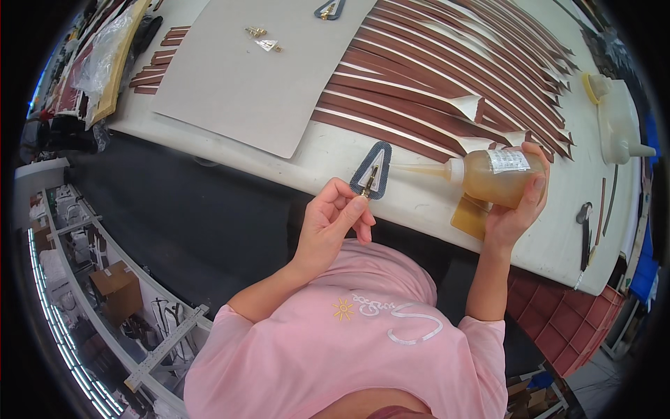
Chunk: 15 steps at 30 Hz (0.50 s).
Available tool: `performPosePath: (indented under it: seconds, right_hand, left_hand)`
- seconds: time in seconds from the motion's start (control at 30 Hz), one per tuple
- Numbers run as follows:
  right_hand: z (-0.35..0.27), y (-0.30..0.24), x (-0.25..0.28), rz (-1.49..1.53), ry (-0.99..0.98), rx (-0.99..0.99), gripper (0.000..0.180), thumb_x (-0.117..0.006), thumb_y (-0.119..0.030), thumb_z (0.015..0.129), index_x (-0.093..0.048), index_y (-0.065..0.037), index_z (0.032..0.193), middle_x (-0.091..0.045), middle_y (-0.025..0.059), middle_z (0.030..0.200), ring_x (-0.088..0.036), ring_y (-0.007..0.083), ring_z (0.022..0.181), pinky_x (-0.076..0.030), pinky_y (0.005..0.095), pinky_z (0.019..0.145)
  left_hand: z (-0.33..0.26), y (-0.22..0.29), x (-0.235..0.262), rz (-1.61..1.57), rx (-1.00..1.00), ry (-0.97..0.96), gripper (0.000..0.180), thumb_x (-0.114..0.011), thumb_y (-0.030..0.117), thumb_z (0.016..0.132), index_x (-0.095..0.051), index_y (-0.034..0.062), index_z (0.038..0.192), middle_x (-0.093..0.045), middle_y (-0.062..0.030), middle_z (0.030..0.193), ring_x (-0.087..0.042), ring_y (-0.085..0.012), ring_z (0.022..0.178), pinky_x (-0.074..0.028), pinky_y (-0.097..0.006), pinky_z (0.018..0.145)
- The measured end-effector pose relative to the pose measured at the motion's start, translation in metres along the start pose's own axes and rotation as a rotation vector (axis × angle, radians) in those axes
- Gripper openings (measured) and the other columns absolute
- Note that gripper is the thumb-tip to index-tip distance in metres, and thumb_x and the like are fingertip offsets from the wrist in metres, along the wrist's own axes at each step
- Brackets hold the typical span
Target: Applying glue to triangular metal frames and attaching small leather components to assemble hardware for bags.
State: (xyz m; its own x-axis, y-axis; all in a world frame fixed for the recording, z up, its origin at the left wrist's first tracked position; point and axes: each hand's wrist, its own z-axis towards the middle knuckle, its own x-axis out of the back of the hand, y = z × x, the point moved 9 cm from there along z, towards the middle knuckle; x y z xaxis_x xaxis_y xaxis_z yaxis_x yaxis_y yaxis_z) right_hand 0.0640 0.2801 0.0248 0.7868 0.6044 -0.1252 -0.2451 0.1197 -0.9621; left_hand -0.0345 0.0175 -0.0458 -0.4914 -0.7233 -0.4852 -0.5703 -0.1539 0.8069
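Pink shirt (335, 353): nearest the camera, on the person's body.
Triangular patch (377, 158): blue-edged, pale inside, with a brass-coloured fitting; held up over the table's (551, 234) near edge.
Left hand (333, 218): thumb and fingers pinch the patch's lower end.
Right hand (518, 202): fingers wrapped around the squeeze bottle's base.
Squeeze bottle (492, 183): see-through, tipped sideways, amber liquid inside; nozzle points at the patch, contact unclear.
Grey board (251, 84): on the table, bearing small metal-fitted pieces.
Brown strips (419, 98): spread beyond the squeeze bottle.
Pale bottle (615, 122): at the table's right; contents unclear.
Cardboard box (117, 290): lower left, contents hidden.
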Motion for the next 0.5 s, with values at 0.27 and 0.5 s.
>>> performPosePath:
  seconds: [0.27, 0.5]
  right_hand:
    - [0.0002, 0.0006, -0.0017, 0.032, -0.023, -0.001, 0.053, -0.055, -0.044, 0.095, -0.05, 0.002, 0.122, -0.059, 0.0131, 0.102, -0.063, 0.0235, 0.096, -0.052, 0.0332, 0.087]
    - [-0.0007, -0.0009, -0.0032, 0.001, -0.036, 0.01, 0.054, -0.055, -0.045, 0.095, -0.05, 0.001, 0.122, -0.06, 0.0137, 0.101, -0.063, 0.0231, 0.097, -0.051, 0.0327, 0.086]
  left_hand:
    - [0.0, 0.0019, -0.001, 0.005, -0.016, 0.001, 0.013, -0.053, 0.014, 0.101, -0.048, 0.0034, 0.094, -0.064, -0.0092, 0.078, -0.062, -0.0112, 0.062, -0.051, -0.023, 0.057]
    - [-0.0002, 0.0009, 0.0002, 0.015, -0.007, 0.005, 0.014, -0.053, 0.014, 0.101, -0.048, 0.0034, 0.094, -0.064, -0.0087, 0.078, -0.062, -0.0108, 0.062, -0.05, -0.023, 0.057]
